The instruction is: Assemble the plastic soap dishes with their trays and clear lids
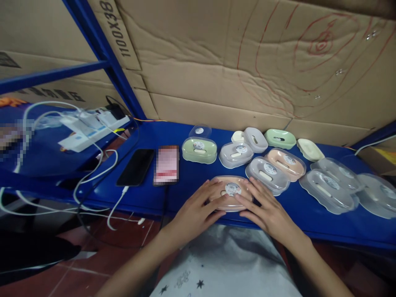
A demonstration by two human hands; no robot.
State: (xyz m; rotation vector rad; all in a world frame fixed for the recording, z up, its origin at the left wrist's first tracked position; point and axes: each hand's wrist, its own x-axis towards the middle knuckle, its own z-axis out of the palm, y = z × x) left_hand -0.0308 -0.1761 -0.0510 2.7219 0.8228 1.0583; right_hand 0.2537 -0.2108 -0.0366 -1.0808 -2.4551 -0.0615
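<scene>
A pink soap box with a clear lid and a round sticker [231, 190] lies at the front edge of the blue shelf [185, 181]. My left hand [198, 210] presses on its left side with fingers spread over the lid. My right hand [266, 208] rests on its right side, fingers stretched across the lid toward the sticker. Both hands lie flat on the box.
Several more lidded soap boxes in green [199, 149], grey [236, 154], pink [286, 161] and clear [328, 190] stand behind and to the right. Two phones [136, 167] [167, 164] lie to the left, with white cables and a power strip [93, 128]. Cardboard [247, 62] backs the shelf.
</scene>
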